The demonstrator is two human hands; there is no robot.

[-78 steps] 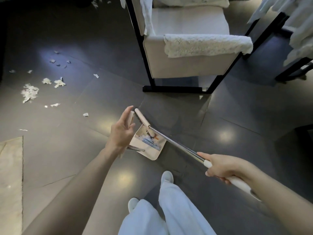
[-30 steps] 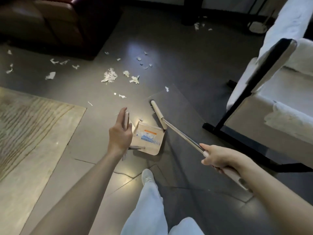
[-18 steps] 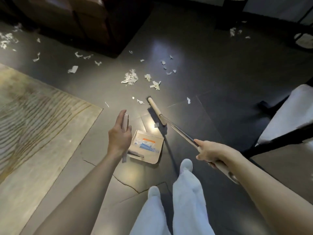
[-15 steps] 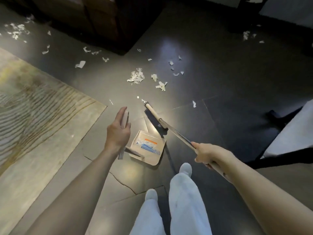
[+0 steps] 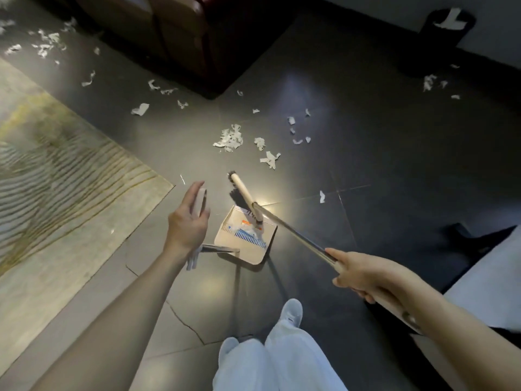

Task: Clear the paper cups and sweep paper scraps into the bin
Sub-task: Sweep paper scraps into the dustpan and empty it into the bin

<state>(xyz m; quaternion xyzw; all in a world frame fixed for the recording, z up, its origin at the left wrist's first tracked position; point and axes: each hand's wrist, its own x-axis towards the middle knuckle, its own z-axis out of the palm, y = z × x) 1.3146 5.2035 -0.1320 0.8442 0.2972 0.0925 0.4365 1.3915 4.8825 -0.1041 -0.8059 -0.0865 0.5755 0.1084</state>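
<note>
Your left hand (image 5: 187, 221) is curled round the upright handle of the dustpan (image 5: 248, 244) and your right hand (image 5: 363, 273) grips the broom (image 5: 246, 194) by its shaft, head at the pan's open edge, paper scraps (image 5: 229, 139) scattered on the floor (image 5: 366, 153) just past it, bin (image 5: 448, 26) well off at the far wall.

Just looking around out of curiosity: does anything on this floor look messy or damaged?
Yes. Torn paper scraps lie scattered over the dark floor, thickest ahead of the broom and dustpan, with more beside the sofa and near the bin. A thin crack also runs across a floor tile by the person's feet.
</note>
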